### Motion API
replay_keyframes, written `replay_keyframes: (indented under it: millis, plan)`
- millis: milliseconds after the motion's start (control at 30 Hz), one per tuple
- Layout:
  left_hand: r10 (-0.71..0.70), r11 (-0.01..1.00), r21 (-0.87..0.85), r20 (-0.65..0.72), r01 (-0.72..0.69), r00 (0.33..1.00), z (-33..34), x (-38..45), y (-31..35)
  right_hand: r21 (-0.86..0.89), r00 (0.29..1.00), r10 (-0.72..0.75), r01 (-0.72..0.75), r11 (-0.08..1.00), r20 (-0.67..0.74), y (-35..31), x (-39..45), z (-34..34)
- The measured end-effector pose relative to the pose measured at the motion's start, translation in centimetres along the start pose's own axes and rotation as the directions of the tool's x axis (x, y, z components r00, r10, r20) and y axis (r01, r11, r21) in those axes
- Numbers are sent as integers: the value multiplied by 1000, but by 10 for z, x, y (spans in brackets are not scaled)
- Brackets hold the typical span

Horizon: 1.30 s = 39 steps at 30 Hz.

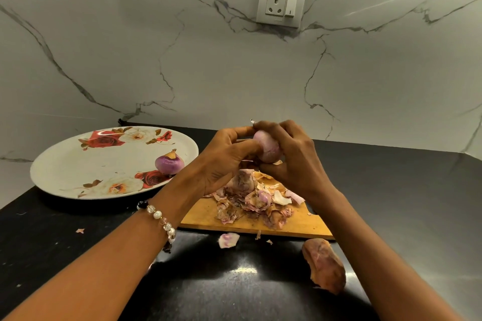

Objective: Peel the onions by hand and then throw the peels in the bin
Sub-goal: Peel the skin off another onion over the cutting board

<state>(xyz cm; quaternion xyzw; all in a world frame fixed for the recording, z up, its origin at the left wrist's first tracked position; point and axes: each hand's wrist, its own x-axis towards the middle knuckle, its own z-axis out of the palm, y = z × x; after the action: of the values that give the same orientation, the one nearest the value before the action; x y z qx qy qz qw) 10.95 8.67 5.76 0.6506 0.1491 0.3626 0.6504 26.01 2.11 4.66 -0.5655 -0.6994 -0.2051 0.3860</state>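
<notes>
Two hands are meeting over the cutting board (307, 221), both forearms reaching in from below and angling toward the middle. Left hand (224, 161), bracelet (161, 219) on its wrist, is curling round the onion (267, 147) from the left, thumb pressing on its side. Right hand (292, 159) is wrapping over it from the right, fingertips pinching at the top. Onion is hanging above the peel pile (255, 200) on the board. Another peeled onion (169, 163) is sitting on the floral plate (78, 164); one big loose peel (324, 264) is lying on the black counter (404, 190), near the right forearm
</notes>
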Motion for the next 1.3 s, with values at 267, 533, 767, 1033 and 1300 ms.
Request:
replay_keyframes:
  millis: [267,533,767,1033,1300]
  plan:
    - [28,1000,-14,18,-28,999,0,1,-3,-6,998,49,-50,999,-25,-3,0,-1]
    - [30,999,13,-46,-29,999,1,0,-4,52,993,94,-90,995,-66,-7,2,0]
    - [-11,996,-92,2,11,1000,3,0,2,34,984,166,-165,986,-65,-3,2,3]
    - [4,997,-81,-22,-6,1000,-2,-2,1,73,984,149,-157,985,103,-5,2,-2]
    - [-13,1000,21,-70,14,997,-2,-1,-1,114,982,122,-139,984,141,-3,4,-12]
